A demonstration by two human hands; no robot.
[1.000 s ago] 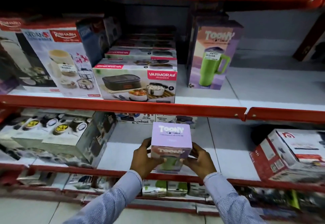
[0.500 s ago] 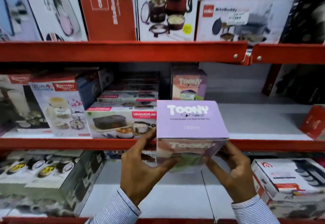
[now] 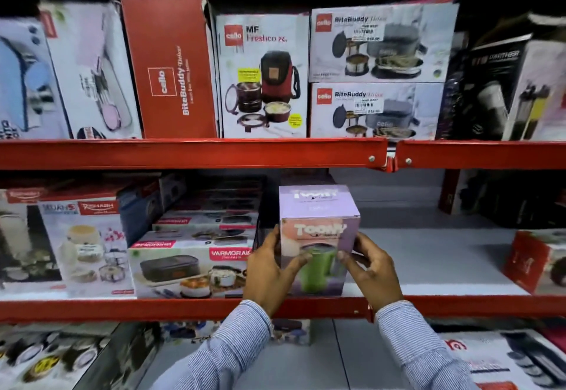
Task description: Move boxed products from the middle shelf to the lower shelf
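A purple Toony tumbler box [image 3: 318, 215] with a green mug pictured on its front stands upright at the front edge of the middle shelf [image 3: 435, 255]. My left hand [image 3: 269, 270] grips its left side and my right hand [image 3: 372, 270] grips its right side, thumbs on the front face. The box's base is level with the red front rail [image 3: 153, 308]; I cannot tell whether it rests on the shelf. The lower shelf [image 3: 321, 365] shows below, between my striped sleeves.
A stack of Varmora lunch box cartons [image 3: 190, 267] sits just left of the Toony box, with a Rishabh carton [image 3: 85, 245] further left. A red carton [image 3: 539, 261] stands at the right. Cello cartons [image 3: 263, 74] fill the upper shelf. More cartons [image 3: 505, 359] lie on the lower shelf.
Both hands have carried the Toony box up from the lower shelf to the front of the middle shelf and away from me. My view has tilted upward.
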